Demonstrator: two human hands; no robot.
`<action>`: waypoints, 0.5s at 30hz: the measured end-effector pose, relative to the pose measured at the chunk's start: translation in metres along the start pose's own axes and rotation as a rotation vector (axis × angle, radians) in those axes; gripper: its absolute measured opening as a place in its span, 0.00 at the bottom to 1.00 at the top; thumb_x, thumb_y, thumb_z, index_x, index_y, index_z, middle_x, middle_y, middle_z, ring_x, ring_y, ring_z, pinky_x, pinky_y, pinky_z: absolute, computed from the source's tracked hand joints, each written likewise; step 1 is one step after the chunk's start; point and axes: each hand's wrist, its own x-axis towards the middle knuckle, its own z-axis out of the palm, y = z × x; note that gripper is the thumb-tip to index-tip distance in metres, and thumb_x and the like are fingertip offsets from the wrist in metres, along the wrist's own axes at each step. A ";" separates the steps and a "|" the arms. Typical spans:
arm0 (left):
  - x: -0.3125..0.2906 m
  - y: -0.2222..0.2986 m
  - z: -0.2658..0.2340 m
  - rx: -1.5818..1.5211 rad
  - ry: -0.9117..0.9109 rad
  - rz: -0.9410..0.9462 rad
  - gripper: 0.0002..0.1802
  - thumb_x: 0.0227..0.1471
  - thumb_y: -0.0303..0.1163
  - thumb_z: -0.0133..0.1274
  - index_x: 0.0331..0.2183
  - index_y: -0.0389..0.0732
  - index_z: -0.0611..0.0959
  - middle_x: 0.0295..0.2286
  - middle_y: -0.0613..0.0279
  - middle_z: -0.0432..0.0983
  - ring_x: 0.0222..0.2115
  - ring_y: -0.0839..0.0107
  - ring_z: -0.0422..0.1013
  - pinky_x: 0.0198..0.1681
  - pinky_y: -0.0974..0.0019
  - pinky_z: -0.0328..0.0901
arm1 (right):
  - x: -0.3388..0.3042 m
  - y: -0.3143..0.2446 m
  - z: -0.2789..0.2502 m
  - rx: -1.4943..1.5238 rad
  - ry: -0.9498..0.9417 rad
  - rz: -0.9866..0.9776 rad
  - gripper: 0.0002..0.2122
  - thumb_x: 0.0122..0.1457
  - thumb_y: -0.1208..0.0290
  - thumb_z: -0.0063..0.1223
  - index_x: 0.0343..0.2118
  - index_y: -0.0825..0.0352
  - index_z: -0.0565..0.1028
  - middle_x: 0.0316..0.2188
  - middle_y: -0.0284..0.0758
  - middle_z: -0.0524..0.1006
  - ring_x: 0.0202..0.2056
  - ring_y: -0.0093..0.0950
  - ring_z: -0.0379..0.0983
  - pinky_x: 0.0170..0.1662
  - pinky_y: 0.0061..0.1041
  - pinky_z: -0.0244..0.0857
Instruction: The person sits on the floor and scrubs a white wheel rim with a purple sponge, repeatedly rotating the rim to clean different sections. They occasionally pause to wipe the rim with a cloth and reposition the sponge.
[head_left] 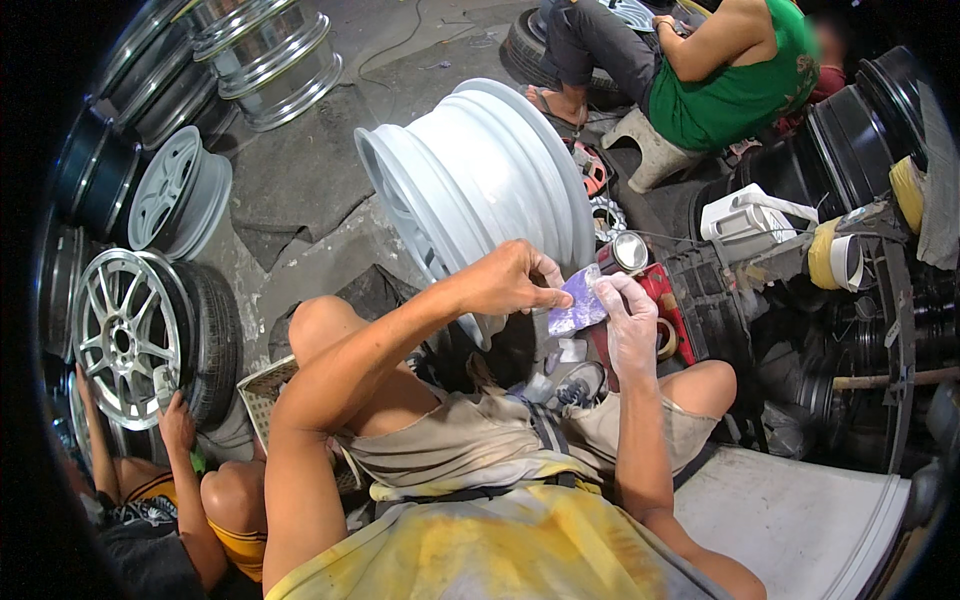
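Between my hands, over my lap, is a small piece of purple sandpaper (578, 304) smeared with white dust. My left hand (520, 278) pinches its left edge between thumb and fingers. The right side of the sheet is gripped by my right hand (631, 318), whose fingers are powdered white. Just beyond my hands a large pale grey-white wheel rim (480, 165) lies on its side, apart from both. Below the sandpaper sit small pale folded pieces (571, 351) beside my shoe.
An open can (629, 252) and a red box (668, 310) stand right of the rim. A co-worker in green (730, 80) sits on a stool (645, 150) ahead. Another person's hand (177, 422) is by a spoked wheel (125, 340) at left. More rims (265, 60) are stacked behind.
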 end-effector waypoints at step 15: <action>0.007 -0.003 -0.007 -0.497 0.211 -0.056 0.13 0.57 0.36 0.68 0.36 0.35 0.90 0.27 0.64 0.85 0.26 0.81 0.75 0.32 0.74 0.70 | -0.005 -0.025 0.027 -0.796 0.302 -0.541 0.23 0.52 0.73 0.72 0.52 0.68 0.78 0.41 0.38 0.76 0.45 0.32 0.72 0.48 0.31 0.68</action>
